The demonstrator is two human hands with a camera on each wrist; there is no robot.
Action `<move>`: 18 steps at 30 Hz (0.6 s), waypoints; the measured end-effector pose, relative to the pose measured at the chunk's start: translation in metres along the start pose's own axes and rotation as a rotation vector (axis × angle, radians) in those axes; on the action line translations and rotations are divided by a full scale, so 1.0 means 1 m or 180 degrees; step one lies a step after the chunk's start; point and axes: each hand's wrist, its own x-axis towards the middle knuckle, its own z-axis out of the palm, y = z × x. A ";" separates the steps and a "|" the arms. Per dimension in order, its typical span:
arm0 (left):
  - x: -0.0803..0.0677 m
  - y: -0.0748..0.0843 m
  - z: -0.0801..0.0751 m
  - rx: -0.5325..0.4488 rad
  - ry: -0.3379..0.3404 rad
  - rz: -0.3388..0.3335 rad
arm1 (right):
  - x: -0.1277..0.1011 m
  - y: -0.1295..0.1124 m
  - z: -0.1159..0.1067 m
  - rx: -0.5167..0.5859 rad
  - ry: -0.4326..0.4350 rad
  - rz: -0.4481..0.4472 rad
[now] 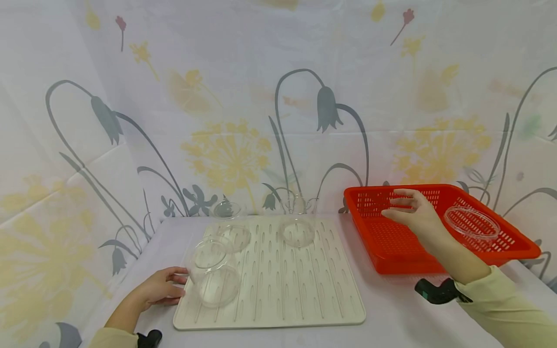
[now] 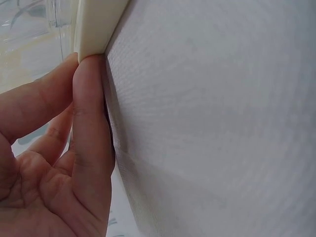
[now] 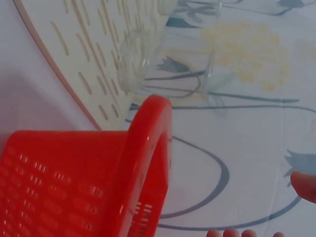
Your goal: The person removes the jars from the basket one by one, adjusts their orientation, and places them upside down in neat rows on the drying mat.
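Observation:
My left hand (image 1: 160, 288) lies at the left edge of a cream ribbed draining mat (image 1: 300, 285), its fingertips touching the side; the left wrist view shows those fingers (image 2: 91, 108) fairly straight against the edge. Closest to this hand, a clear round container (image 1: 216, 290) stands on the mat. Two more clear containers stand farther back, one at the left (image 1: 235, 237) and one near the middle (image 1: 298, 233). Over the red basket (image 1: 378, 263), my right hand (image 1: 415, 215) hovers with fingers spread and nothing in them. Inside the basket, a clear round dish or lid (image 1: 472, 223) leans toward its right side.
The basket stands right of the mat on a white cloth-covered table (image 1: 391, 309). Behind everything hangs a flower-printed curtain (image 1: 243, 96). From the right wrist, the basket rim (image 3: 148, 128) rises between the hand and the mat (image 3: 84, 49).

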 end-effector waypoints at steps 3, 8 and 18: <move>0.001 0.000 0.000 0.0003 0.0001 -0.0002 | 0.001 0.000 -0.010 0.0020 0.0051 0.0010; 0.001 -0.001 0.000 -0.0005 0.0004 -0.0003 | 0.008 0.001 -0.025 0.0354 0.0113 -0.0038; 0.000 -0.001 0.001 -0.0008 0.0053 -0.0030 | 0.016 0.003 -0.051 0.1177 0.0200 0.0034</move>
